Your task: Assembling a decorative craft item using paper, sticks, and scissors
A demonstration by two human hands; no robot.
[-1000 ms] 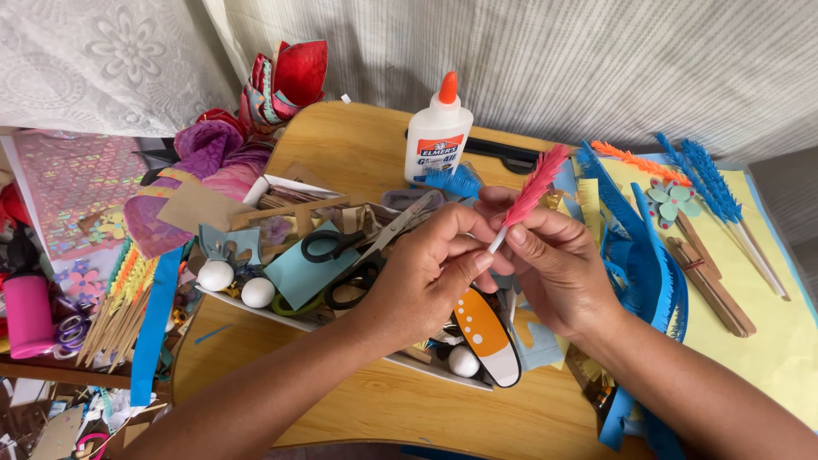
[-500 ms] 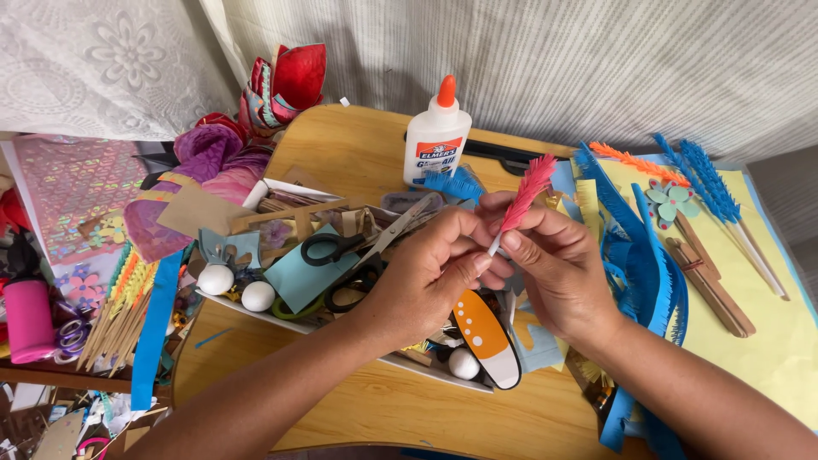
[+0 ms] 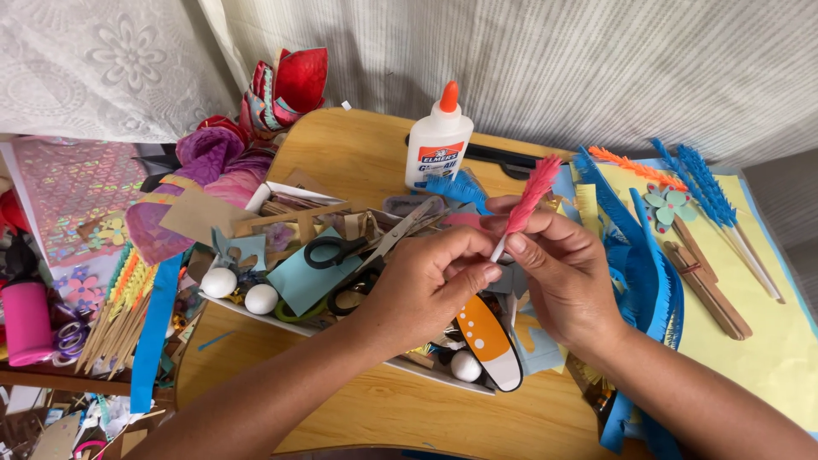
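Note:
Both hands meet over a white tray of craft scraps. My right hand pinches a thin white stick wrapped in pink fringed paper, which points up and to the right. My left hand holds the stick's lower end between thumb and fingers. Black-handled scissors lie in the tray just left of my left hand. A white glue bottle with an orange cap stands behind the hands.
Blue fringed paper strips and finished blue fringed sticks lie on yellow paper at right, with wooden sticks. White foam balls sit in the tray. Pink and purple paper piles, a pink bottle are at left.
The pink fringed stick has tilted slightly and shifted a little in my fingers. Both hands stay in about the same place.

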